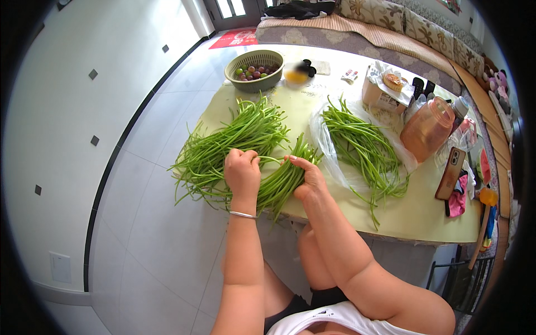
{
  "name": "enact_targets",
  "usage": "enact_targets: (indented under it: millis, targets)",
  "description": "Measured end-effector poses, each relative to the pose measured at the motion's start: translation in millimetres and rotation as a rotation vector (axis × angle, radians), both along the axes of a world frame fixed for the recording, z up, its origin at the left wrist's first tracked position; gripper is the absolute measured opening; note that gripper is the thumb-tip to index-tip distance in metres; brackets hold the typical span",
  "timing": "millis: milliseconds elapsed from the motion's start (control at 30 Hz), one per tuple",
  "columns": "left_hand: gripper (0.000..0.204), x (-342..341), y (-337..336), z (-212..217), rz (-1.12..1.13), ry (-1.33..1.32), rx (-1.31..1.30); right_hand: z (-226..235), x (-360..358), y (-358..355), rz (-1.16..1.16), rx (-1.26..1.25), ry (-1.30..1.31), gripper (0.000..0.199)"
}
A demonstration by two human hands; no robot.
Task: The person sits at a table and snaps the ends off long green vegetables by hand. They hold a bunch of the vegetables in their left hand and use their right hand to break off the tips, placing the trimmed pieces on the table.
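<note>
A large loose heap of long, thin green vegetable stems [223,145] lies at the near left of the table. My right hand [310,177] grips a bunch of the stems [281,184] beside that heap, their lower ends hanging at the table's near edge. The fingers of my left hand [243,166], closed in a pinch, hold one stem that stretches across to the bunch. A silver bangle [243,214] circles my left wrist. To the right, more green stems [365,142] rest on an opened clear plastic bag [322,131].
A colander [252,85] of grapes and a blurred yellow item [295,75] stand at the back. Rightward are a carton [385,101] with a round pastry on top, a peach-coloured plastic jug [427,128] and a phone [450,173]. A sofa [357,42] lies beyond the table.
</note>
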State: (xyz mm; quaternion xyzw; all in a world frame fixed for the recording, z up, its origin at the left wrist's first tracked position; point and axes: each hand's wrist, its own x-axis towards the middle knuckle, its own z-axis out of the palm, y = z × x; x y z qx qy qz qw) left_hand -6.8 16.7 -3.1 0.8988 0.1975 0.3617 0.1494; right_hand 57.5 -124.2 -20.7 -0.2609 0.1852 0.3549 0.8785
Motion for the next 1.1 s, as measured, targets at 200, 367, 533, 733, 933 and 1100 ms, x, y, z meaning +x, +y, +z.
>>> enact_targets:
  millis: [200, 367, 533, 733, 933, 1100]
  targets:
    - [0.01, 3.0, -8.7, 20.9, 0.006, -0.172, 0.129, -3.4, 2.3, 1.1, 0.019, 0.029, 0.003, 0.021]
    - [0.007, 4.5, -26.1, 17.9, -0.202, -0.077, -0.287, -5.7, 3.4, 2.4, 0.02, 0.061, -0.001, 0.017]
    - [0.007, 1.8, -34.0, 25.9, -0.397, 0.024, -0.184, -11.3, 5.9, 3.1, 0.057, 0.118, -0.017, 0.016]
    - [0.009, -2.8, -33.3, 35.3, -0.522, 0.101, -0.157, -7.1, 3.1, 2.6, -0.001, 0.03, -0.049, 0.018]
    - [0.009, -3.6, -2.5, 13.1, -0.215, 0.047, -0.035, 1.1, -3.2, 2.6, -0.015, -0.059, -0.042, 0.017]
    - [0.01, -1.0, 5.3, -3.7, -0.103, 0.197, -0.023, 0.0, -1.3, 3.4, -0.048, -0.068, -0.029, 0.017]
